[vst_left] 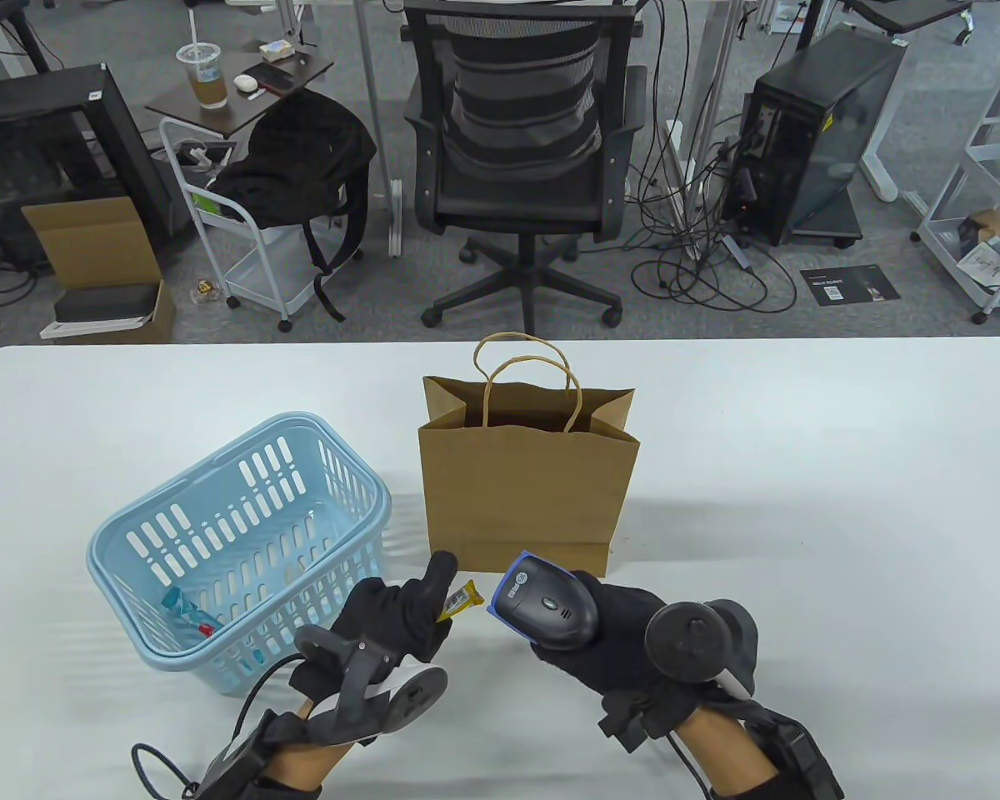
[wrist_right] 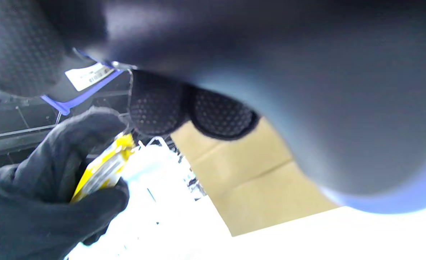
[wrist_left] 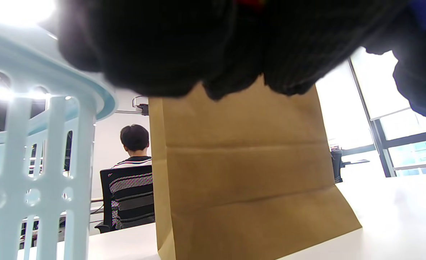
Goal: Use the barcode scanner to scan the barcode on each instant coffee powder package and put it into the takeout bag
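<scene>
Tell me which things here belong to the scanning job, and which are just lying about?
Part of the job:
- yellow coffee packet, pinched in the left hand
- barcode scanner, gripped by the right hand
- paper takeout bag
- blue basket with a blue packet

Just lying about:
- office chair
- iced drink
- cardboard box

I log the takeout bag (vst_left: 527, 500) as matt brown kraft paper, creased across its face, with twisted paper handles. The basket (vst_left: 242, 533) is pale blue moulded plastic, smooth with a slight sheen. The barcode scanner (vst_left: 546, 607) is dark grey plastic, semi-gloss, with a blue trim. The coffee packet (vst_left: 460, 600) looks like glossy yellow foil. Both gloves, left hand (vst_left: 396, 621) and right hand (vst_left: 625, 642), are black knitted cloth; I see dotted grip texture on the right fingertips (wrist_right: 220, 115). The table (vst_left: 800, 500) is smooth matt white.
</scene>
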`<act>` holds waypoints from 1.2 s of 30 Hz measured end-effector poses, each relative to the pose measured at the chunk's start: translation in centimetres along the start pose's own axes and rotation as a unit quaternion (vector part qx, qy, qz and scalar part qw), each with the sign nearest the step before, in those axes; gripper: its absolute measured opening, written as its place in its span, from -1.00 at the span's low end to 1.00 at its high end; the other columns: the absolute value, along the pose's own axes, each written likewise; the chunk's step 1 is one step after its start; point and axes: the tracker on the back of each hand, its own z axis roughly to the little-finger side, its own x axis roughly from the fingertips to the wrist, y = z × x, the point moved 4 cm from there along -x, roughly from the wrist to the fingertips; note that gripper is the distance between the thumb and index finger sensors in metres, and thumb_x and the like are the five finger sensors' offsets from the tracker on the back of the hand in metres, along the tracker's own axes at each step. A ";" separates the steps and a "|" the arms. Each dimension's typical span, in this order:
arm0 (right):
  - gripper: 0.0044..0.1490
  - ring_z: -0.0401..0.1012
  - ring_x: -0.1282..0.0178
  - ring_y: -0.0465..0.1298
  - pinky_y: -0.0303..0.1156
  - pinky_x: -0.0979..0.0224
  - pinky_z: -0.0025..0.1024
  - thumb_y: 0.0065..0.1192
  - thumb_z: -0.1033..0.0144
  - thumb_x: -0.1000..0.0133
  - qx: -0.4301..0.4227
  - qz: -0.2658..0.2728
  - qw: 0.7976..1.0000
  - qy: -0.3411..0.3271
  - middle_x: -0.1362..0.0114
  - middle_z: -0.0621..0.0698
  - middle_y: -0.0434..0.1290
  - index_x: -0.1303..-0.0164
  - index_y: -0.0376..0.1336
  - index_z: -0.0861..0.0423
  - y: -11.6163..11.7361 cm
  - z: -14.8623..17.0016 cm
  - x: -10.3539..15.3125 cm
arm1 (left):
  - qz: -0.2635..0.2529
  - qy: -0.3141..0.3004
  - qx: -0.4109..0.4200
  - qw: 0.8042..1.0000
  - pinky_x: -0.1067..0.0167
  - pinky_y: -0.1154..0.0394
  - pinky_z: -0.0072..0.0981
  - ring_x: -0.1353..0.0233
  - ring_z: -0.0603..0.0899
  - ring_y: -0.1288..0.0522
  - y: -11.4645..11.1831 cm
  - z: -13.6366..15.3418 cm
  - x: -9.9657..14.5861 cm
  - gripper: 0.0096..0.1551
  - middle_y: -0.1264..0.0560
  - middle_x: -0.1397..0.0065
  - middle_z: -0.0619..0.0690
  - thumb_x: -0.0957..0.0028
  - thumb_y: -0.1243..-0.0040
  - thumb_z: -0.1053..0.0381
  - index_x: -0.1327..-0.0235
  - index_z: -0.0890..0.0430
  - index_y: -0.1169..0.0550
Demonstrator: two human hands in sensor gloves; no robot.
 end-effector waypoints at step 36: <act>-0.20 -0.17 0.06 0.74 0.60 -0.16 -0.17 0.50 -0.29 0.05 -0.007 0.163 0.986 0.041 0.07 -0.14 0.73 -0.24 0.34 0.00 -9.3 2.9 1.0 | -0.013 -0.014 0.072 0.997 -0.31 -0.55 -0.06 0.13 -0.09 -0.78 1.1 0.0 0.1 -0.39 -0.64 -0.08 -0.34 0.08 0.08 -0.25 -0.30 -0.22 -0.32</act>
